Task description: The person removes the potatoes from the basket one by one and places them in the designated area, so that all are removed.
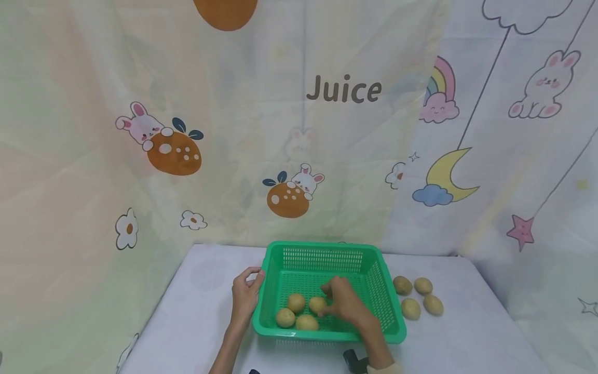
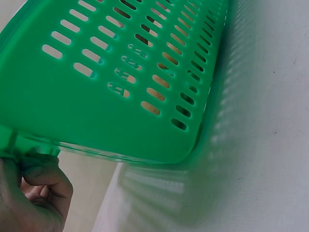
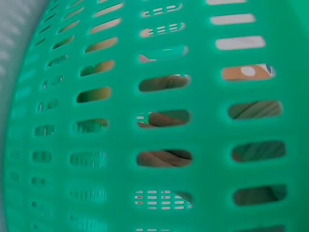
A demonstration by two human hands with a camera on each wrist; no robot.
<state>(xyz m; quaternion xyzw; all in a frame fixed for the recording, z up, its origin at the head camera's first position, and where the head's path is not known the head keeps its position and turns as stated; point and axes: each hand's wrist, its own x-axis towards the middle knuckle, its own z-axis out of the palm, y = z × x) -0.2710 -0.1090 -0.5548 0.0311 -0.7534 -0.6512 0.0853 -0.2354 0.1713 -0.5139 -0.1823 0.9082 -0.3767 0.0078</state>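
Note:
A green plastic basket (image 1: 327,335) with slotted walls stands on the table, several potatoes (image 1: 307,322) lying in its front left part. My left hand (image 1: 246,293) grips the basket's left rim, with the thumb and curled fingers at the edge; the left wrist view shows this hand (image 2: 36,193) at the rim too. Inside the basket, my right hand (image 1: 347,301) reaches over the front wall. Its thumb and forefinger are spread apart beside the rightmost potato (image 1: 317,305). In the right wrist view the basket wall (image 3: 207,135) mostly hides this hand, which shows only through the slots.
Several more potatoes (image 1: 411,308) sit on the white tablecloth (image 1: 472,332), just right of the basket. A printed curtain (image 1: 233,104) hangs behind the table. Near the front edge, a black object (image 1: 356,361) is beside the right wrist.

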